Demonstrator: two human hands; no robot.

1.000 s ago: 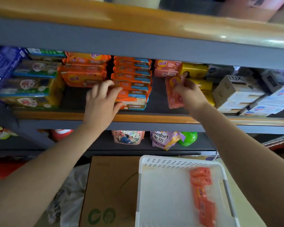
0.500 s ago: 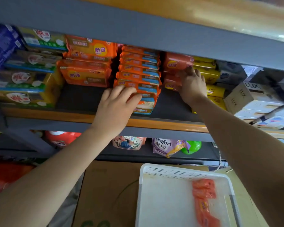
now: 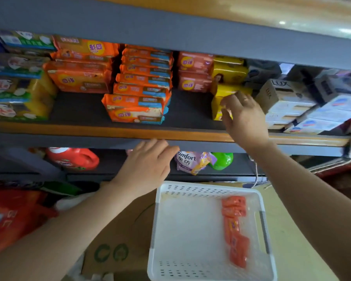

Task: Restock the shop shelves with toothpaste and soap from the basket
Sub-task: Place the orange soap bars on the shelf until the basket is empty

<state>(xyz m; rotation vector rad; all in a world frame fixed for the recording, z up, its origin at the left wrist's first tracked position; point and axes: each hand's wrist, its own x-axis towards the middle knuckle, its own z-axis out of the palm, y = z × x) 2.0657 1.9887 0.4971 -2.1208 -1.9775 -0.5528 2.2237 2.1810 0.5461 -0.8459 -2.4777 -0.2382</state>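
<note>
A white plastic basket (image 3: 156, 230) sits below the shelf on a cardboard box, and a strip of orange soap packs (image 3: 234, 230) lies along its right side. On the shelf (image 3: 130, 132), pink-orange soap packs (image 3: 194, 72) are stacked two high at the back. My right hand (image 3: 244, 118) is up at the shelf, its fingers touching the yellow soap packs (image 3: 226, 82) beside them. My left hand (image 3: 148, 165) hovers with relaxed fingers just below the shelf's front edge and holds nothing.
Orange soap packs (image 3: 142, 92) fill the shelf's middle, with larger orange packs (image 3: 79, 76) and green-yellow packs (image 3: 12, 92) to the left. White Lux boxes (image 3: 288, 98) lean at the right. On the lower shelf stand a red detergent jug (image 3: 73, 159) and a Comfort pouch (image 3: 190, 162).
My right hand set a pink-orange soap pack into the stack and moved right to the yellow packs. My left hand dropped from the orange stack to below the shelf edge.
</note>
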